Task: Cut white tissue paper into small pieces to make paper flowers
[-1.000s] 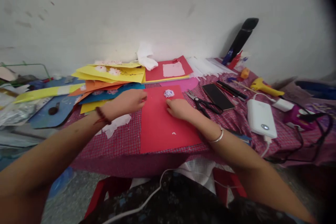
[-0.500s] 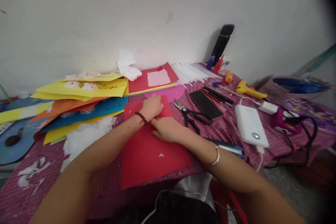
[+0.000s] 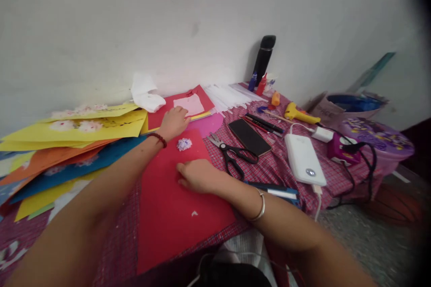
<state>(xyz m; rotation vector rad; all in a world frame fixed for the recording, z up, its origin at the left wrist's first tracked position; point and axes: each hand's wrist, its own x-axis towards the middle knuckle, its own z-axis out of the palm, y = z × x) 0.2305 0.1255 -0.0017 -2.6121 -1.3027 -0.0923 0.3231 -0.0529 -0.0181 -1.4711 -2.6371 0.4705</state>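
My left hand (image 3: pixel 174 122) reaches forward over the near edge of a pink paper square (image 3: pixel 189 104), its fingers stretched out and nothing visible in them. That square lies on a stack topped with red card (image 3: pixel 161 114). My right hand (image 3: pixel 198 176) rests low over a large red sheet (image 3: pixel 164 206), fingers bent but slightly apart, with no held thing showing. Just beyond it, a small crumpled white-and-purple paper ball (image 3: pixel 184 144) sits on the red sheet. A small pale scrap (image 3: pixel 194 213) lies nearer me.
Black-handled scissors (image 3: pixel 232 148), a phone (image 3: pixel 249 136) and pens (image 3: pixel 266 122) lie to the right. Farther right are a white power bank (image 3: pixel 305 159) and a yellow glue gun (image 3: pixel 301 113). Decorated yellow cards (image 3: pixel 111 128) are piled left, with white tissue (image 3: pixel 145 94) behind.
My left hand has moved forward from beside my right hand to the pink square, uncovering the crumpled paper ball. The view has shifted right.
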